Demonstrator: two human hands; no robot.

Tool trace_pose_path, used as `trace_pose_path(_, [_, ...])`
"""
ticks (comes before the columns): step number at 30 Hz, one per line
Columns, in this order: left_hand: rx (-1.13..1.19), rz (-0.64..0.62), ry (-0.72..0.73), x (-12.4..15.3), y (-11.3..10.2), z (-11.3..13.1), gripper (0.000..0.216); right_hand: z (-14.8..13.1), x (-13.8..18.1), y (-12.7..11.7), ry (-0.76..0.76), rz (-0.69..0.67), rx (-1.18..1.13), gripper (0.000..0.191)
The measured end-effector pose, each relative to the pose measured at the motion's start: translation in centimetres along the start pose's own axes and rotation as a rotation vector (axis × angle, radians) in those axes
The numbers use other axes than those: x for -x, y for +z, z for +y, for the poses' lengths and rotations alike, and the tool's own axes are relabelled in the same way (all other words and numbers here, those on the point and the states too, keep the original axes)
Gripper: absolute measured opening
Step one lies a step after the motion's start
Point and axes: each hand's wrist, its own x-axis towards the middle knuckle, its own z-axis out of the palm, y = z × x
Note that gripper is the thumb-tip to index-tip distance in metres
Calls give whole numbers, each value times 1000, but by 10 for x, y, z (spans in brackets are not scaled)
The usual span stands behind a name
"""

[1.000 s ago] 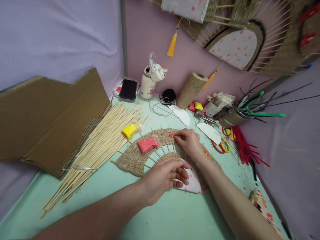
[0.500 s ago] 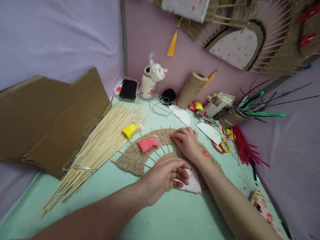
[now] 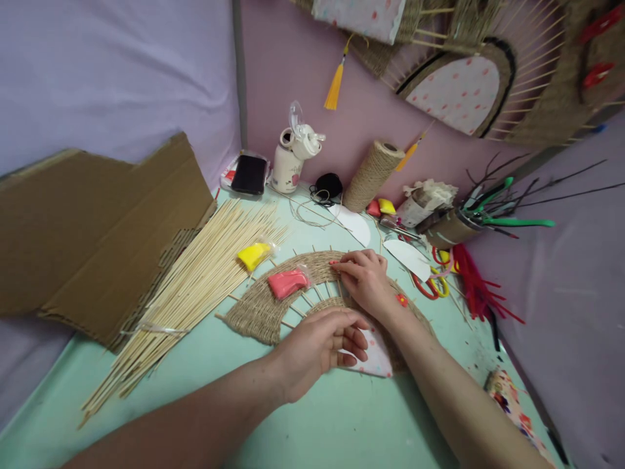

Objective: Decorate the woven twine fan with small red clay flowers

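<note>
While the left hand [image 3: 317, 348] hangs over the fan [image 3: 254, 319] on the table [image 3: 312, 430], thumb and fingers parted, the right hand [image 3: 367, 280] touches a red bit [image 3: 334, 262] on the weave, pinching or pressing, I cannot tell. A pink packet [image 3: 288, 284] lies near it; twine [image 3: 372, 177] stands beyond.

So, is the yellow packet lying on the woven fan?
No, the yellow packet lies on the bundle of sticks, while the pink packet is the one on the woven fan.

this looks like a craft workspace, given the twine spool [image 3: 374, 177], bundled sticks [image 3: 198, 280] and woven fan [image 3: 254, 318].
</note>
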Motion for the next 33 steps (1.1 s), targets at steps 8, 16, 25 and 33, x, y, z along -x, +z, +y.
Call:
trace_pose_path(8, [-2,1,3,0,0,0,27,1,2,-2,5,-5,-25,26])
trace_pose_path(16, [5,0,-6,-1,0,0,25,11,-17,-6,39,-53,-49,30])
trace_pose_path(25, [3,-2,5,-1,0,0,24,14,-24,1,25,-144,-63,35])
trace_pose_path(33, [5,-2,8,-1,-1,-1,22,11,-22,-4,45,-126,-60,29])
